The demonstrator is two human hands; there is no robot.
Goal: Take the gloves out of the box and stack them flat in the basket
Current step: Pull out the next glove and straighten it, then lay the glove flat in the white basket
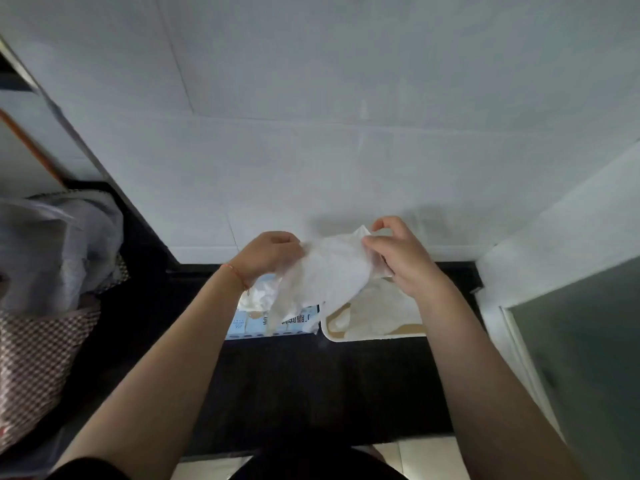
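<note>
The dark counter (294, 382) fills the lower middle of the view, under a pale tiled wall (311, 98). At 9 o'clock sits a checked bag (38, 358) with plastic in it. On the counter, the white basket (374, 337) is at about 4 o'clock from the hands, and some clear gloves already lie inside it. Just beside it, at 7 o'clock from the hands, stands the blue glove box (256, 323), with more gloves bunched at its opening.

Above both, the thin glove (332, 271) hangs in the air, stretched between the hands. The left hand (266, 254) grips its left edge with curled fingers. The right hand (401, 258) pinches the upper right corner between thumb and fingers.

The step in hand looks like spreading the glove before it goes down. To do it well, I think the hands should pull apart gently until the folds open, because the film is light and clings easily. Then they should lower it toward 4 o'clock, over the gloves in the basket, keeping it level so it does not crumple.
</note>
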